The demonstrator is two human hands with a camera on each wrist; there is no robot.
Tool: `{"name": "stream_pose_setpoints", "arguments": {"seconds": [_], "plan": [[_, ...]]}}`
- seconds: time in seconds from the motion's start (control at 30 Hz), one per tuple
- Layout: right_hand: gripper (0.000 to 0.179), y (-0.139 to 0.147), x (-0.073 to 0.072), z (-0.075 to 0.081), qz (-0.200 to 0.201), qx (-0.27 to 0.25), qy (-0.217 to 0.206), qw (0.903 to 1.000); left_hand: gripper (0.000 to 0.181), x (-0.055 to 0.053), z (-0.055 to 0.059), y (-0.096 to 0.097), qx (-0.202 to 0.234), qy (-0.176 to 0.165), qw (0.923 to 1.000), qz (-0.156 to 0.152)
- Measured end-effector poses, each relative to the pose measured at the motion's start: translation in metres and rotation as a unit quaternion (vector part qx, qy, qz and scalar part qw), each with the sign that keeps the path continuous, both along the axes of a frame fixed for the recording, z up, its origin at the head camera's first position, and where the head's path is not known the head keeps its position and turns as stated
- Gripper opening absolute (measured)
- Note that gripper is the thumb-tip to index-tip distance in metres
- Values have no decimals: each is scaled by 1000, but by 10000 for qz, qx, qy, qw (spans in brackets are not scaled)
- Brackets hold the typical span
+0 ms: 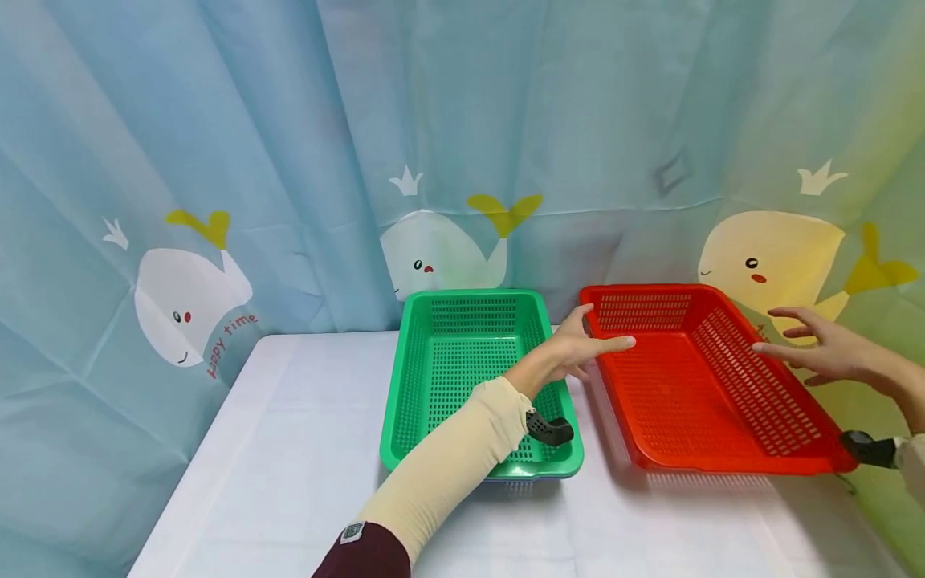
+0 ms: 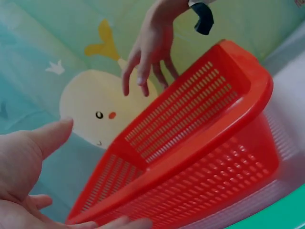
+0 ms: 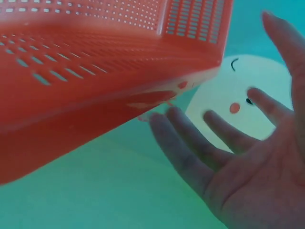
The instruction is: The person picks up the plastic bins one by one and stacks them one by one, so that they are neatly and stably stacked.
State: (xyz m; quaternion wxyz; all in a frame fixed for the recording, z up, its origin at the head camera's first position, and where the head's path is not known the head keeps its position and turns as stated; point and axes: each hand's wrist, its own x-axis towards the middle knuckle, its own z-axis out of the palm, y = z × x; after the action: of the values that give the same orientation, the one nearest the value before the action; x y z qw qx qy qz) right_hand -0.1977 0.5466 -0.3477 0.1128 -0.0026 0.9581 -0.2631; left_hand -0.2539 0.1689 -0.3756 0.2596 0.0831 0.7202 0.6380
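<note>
An empty red plastic basket (image 1: 665, 385) with slotted sides stands on the right of the table. My left hand (image 1: 571, 349) is at its left rim, fingers spread and thumb stretched out over the basket. In the left wrist view, the fingers (image 2: 126, 223) of that hand lie right by the red rim. My right hand (image 1: 831, 349) hovers beside the right rim, palm turned toward the basket. The right wrist view shows its fingers (image 3: 183, 150) loosely spread, fingertips close to the basket's outer side. Neither hand holds anything.
A green plastic basket (image 1: 393, 385) stands just left of the red one, under my left forearm; a bluish edge shows below its front rim. The white-covered table (image 1: 289, 433) extends to the left. Behind hangs a blue curtain (image 1: 614, 120) printed with whales.
</note>
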Motion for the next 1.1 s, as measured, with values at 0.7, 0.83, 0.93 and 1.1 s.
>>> {"name": "stream_pose_setpoints", "arguments": {"seconds": [0.7,0.83,0.93,1.1], "plan": [[54,33,-10,-23,171,-1874,-1245,9742,89,-1,-18,17,530,-691,9962,46],[55,35,-10,-24,239,-1920,-1248,9731,88,1,-20,21,278,-504,9983,122],[56,36,-10,-25,199,-1886,-1182,9747,89,2,-20,23,117,-410,9989,208],[56,37,-8,-25,172,-1894,-1097,9756,92,1,-21,25,-31,-362,9989,286]]}}
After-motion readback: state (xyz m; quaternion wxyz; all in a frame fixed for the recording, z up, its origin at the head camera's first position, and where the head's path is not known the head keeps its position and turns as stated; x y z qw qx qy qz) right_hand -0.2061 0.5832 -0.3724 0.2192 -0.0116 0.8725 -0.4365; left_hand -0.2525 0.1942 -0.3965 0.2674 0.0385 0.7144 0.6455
